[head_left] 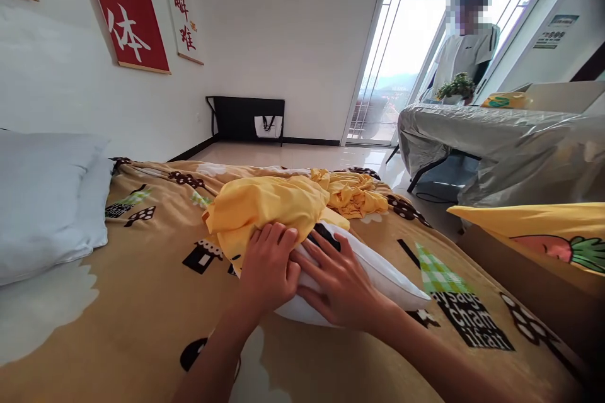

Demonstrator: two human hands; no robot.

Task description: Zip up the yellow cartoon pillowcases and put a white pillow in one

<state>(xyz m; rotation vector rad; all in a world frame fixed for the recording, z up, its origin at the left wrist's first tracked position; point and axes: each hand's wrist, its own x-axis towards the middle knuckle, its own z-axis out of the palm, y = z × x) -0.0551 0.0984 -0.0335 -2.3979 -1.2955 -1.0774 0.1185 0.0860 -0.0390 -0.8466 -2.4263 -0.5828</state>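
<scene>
Yellow pillowcase (269, 201) over one end of a white pillow (382, 267), on a tan patterned blanket (142, 302).

The pillow's other end lies bare, pointing right; how far its covered end reaches into the case is hidden. The left hand (273, 261) has its fingers curled on the case's fabric, gripping it, while the right hand (338, 280) lies with fingers spread over the pillow, its fingertips near the case's edge. Crumpled yellow cloth (357, 195) lies just beyond; whether it belongs to the same case I cannot tell. At right, yellow printed fabric (534, 220) rests at the top of a brown box (510, 255), whose inside is hidden. Against the far wall, a white bag (268, 126) stands with dark handles, contents unseen.
</scene>
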